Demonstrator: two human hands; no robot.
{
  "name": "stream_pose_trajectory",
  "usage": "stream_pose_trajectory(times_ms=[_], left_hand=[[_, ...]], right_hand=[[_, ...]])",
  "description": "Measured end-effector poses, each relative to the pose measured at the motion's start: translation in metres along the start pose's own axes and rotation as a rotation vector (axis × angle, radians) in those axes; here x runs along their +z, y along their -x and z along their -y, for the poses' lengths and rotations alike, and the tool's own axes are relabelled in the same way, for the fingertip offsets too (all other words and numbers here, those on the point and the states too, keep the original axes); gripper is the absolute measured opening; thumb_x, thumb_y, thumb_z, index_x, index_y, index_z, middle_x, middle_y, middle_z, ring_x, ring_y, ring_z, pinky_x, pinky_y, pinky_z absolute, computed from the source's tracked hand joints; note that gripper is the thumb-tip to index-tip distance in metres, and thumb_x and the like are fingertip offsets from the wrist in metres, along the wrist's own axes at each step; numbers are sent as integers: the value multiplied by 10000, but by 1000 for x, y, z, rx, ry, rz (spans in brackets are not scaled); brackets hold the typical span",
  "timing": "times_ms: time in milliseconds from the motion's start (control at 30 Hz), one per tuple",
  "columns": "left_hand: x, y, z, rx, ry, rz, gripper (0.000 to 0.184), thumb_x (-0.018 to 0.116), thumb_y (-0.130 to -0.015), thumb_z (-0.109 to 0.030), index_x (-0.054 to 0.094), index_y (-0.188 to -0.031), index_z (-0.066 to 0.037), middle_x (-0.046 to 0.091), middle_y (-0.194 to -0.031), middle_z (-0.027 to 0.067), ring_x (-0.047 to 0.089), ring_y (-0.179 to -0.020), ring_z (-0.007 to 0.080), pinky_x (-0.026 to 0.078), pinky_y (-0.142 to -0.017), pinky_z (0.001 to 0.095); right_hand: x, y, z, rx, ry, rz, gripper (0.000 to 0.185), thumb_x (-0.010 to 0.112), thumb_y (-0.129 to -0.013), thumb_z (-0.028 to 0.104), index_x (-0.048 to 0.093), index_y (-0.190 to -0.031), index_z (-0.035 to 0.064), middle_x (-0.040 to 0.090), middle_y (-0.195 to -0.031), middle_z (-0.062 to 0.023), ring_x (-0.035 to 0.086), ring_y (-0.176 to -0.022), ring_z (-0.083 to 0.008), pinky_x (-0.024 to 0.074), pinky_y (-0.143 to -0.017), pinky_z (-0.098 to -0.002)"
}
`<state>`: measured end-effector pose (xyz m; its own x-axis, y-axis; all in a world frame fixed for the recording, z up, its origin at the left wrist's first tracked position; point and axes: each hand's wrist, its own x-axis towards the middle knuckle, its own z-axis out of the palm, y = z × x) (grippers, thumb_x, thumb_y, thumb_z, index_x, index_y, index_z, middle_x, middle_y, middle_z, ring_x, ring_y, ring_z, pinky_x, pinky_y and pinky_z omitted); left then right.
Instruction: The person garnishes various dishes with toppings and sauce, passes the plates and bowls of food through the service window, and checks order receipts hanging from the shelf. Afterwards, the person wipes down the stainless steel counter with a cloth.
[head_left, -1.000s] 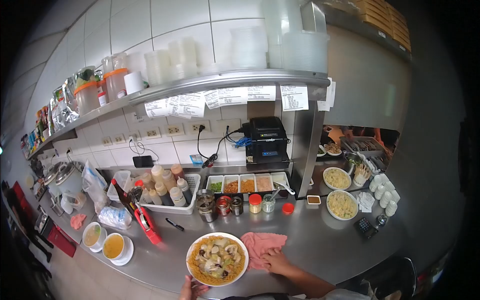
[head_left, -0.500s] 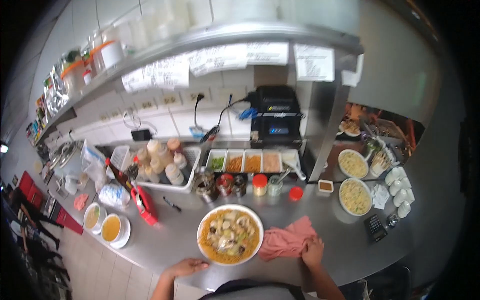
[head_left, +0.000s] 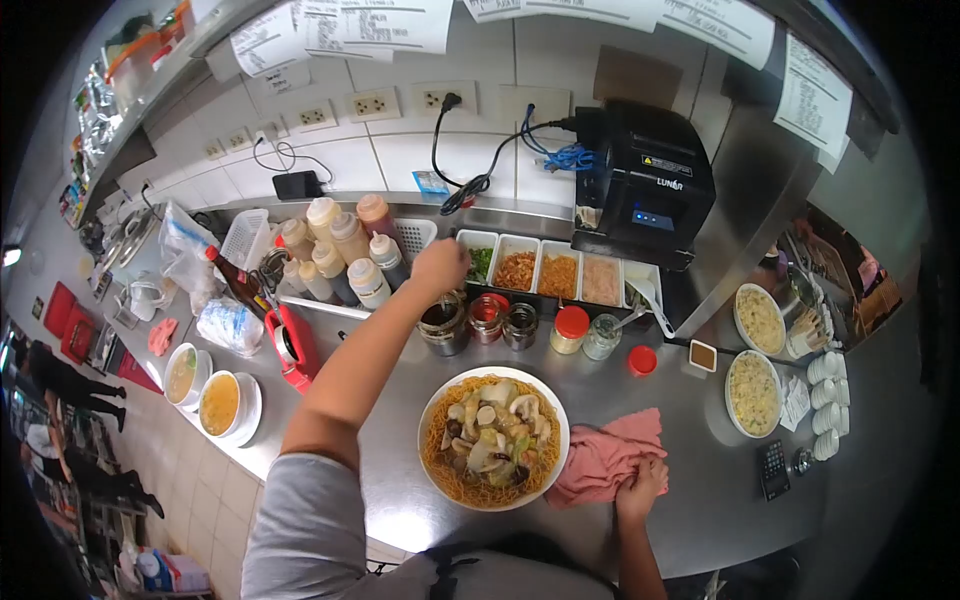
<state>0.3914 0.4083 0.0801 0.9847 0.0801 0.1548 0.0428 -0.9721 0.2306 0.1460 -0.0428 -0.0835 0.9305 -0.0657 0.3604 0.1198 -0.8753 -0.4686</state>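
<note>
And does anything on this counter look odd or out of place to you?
I see no clear spill or damage. A red lid lies loose on the counter, beside an uncovered glass jar with a spoon in it; perhaps it belongs there. The pink cloth is bunched up close beside the noodle dish, slightly untidy.

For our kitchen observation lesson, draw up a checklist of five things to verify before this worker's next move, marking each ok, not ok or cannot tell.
1. Plate fully on the counter: ok, it sits inside the front edge.
2. Right hand free: not ok, it is on the pink cloth.
3. Pink cloth clear of the plate: cannot tell, they meet or nearly meet.
4. Left hand empty: cannot tell, its fingertips are hidden near the chopped greens.
5. Red-lidded jar closed: ok.
</note>
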Motion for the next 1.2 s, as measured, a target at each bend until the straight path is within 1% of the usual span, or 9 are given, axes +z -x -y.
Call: stream_pose_trajectory(times_ms=[167,367,467,667,800,900,1000,1100,1200], left_hand=[[53,-60,-18,-79,-431,220,326,515,-852,-245,702,-1100,-146,623,-1248,77,445,-1276,272,302,-998,446],[48,-71,-25,-180,-415,403,370,625,-796,-234,674,-1156,-166,591,-1290,85,517,-1220,274,381,-951,427],[48,-67,-20,-179,-497,417,389,640,-782,-232,670,-1162,-154,628,-1237,61,583,-1139,257,412,-919,407],[46,-82,-13,-321,-332,393,368,599,-826,-240,661,-1176,-143,643,-1215,64,590,-1158,254,472,-909,400],[32,-81,-10,-161,-438,303,339,496,-900,-194,642,-1197,-117,613,-1258,100,615,-1121,267,498,-888,431],[24,-68,-14,-35,-603,312,341,517,-883,-212,656,-1177,-110,627,-1234,106,614,-1123,270,499,-882,432],[31,-62,-7,-97,-438,277,334,539,-853,-224,681,-1127,-98,644,-1197,122,639,-1070,291,506,-860,444],[33,-67,-3,-266,-241,409,380,526,-849,-260,667,-1165,-102,624,-1244,102,599,-1146,269,461,-930,393],[50,-79,23,-144,-254,472,400,527,-836,-273,663,-1144,-59,624,-1229,139,599,-1142,292,460,-950,405]], right_hand=[[0,-4,6,2,59,-13,356,510,-647,-23,581,-995,2,510,-1026,-173,449,-969,-373,341,-864,-445],[3,-7,10,1,97,-14,295,493,-665,-42,578,-939,26,523,-983,-160,455,-946,-365,347,-856,-433],[5,-7,9,-1,72,-9,281,480,-666,-54,577,-915,30,529,-974,-154,456,-940,-360,349,-856,-425],[3,-7,10,-2,90,17,284,457,-678,-59,561,-934,3,529,-998,-159,459,-954,-359,356,-877,-425],[2,-7,10,20,86,44,299,446,-683,-61,553,-959,-13,524,-1013,-169,460,-967,-363,359,-893,-428],[3,-8,12,16,85,8,245,486,-685,-54,576,-896,33,538,-978,-139,463,-939,-350,352,-847,-416],[4,-8,11,8,98,-3,244,488,-684,-57,566,-903,15,537,-983,-146,465,-942,-353,352,-846,-420],[3,-7,10,5,124,26,250,488,-684,-58,558,-917,-2,531,-989,-155,465,-943,-358,352,-849,-423],[5,-6,6,11,114,33,262,489,-676,-56,559,-923,-1,528,-997,-154,463,-950,-360,352,-852,-424]])
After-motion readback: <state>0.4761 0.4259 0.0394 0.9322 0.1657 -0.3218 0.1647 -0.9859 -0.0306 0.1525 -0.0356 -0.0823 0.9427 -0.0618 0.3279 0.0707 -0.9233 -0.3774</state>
